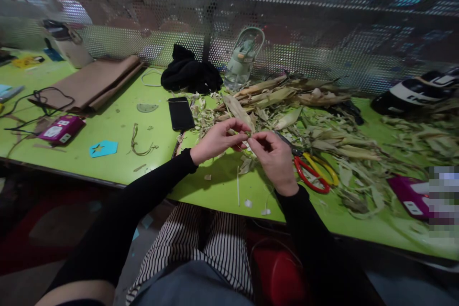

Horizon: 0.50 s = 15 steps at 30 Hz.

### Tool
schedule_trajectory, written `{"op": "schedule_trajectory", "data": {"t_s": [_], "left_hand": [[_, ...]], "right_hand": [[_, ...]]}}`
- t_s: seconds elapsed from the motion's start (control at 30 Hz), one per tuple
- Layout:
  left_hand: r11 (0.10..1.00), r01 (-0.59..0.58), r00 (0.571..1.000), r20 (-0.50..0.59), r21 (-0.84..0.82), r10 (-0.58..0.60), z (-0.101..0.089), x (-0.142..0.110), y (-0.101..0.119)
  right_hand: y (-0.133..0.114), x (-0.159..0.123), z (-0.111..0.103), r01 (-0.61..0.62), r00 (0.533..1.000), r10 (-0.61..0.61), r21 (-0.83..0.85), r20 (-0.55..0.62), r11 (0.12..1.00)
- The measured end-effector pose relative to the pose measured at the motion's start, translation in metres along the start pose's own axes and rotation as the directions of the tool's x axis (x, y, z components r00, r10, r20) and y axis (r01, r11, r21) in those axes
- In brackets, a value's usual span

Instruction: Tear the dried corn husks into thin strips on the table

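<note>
My left hand [224, 139] and my right hand [275, 160] meet fingertip to fingertip above the table, both closed in a pinch. Between them is a small pale green piece of corn husk [246, 144], mostly covered by the fingers. Just behind the fingertips a broad dried husk leaf [236, 109] slants up; whether it is held or lies on the pile is unclear. Scissors with one red and one yellow handle [313, 172] lie right of my right hand, blades partly hidden. A thin white stick [238, 186] lies on the table below the hands.
Dried corn husks [276, 93] and shreds are heaped behind and to the right on the green table [150, 126]. Left of them are a black phone [181, 113], black cloth [190, 71] and brown sheet [89, 81]. A clear bottle [240, 64] stands before the perforated metal screen [154, 24].
</note>
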State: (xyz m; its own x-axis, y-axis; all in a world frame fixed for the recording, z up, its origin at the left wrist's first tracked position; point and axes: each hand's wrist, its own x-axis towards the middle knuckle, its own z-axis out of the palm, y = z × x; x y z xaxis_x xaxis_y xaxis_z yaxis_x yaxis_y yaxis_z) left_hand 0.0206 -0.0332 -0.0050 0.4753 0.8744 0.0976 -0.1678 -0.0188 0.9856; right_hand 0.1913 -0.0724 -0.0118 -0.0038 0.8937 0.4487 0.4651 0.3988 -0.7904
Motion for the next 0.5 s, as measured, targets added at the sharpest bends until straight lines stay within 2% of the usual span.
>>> {"op": "schedule_trajectory", "data": {"t_s": [0.27,0.4,0.5], "left_hand": [[0.985,-0.038,0.999,0.022,0.169,0.035,0.0011,-0.0006,-0.0053],[0.993,0.016,0.999,0.032,0.121,-0.02,0.0027,0.0003,-0.0048],[0.994,-0.017,1.0,0.023,0.106,0.014,0.0031,0.0006,-0.004]], "right_hand": [[0.0074,0.0003,0.0005,0.104,0.994,-0.103,-0.081,0.021,0.991],[0.0086,0.0003,0.0008,0.019,0.999,-0.019,-0.011,0.027,1.0],[0.0098,0.0016,-0.0015,-0.055,0.992,0.052,0.022,0.119,0.998]]}}
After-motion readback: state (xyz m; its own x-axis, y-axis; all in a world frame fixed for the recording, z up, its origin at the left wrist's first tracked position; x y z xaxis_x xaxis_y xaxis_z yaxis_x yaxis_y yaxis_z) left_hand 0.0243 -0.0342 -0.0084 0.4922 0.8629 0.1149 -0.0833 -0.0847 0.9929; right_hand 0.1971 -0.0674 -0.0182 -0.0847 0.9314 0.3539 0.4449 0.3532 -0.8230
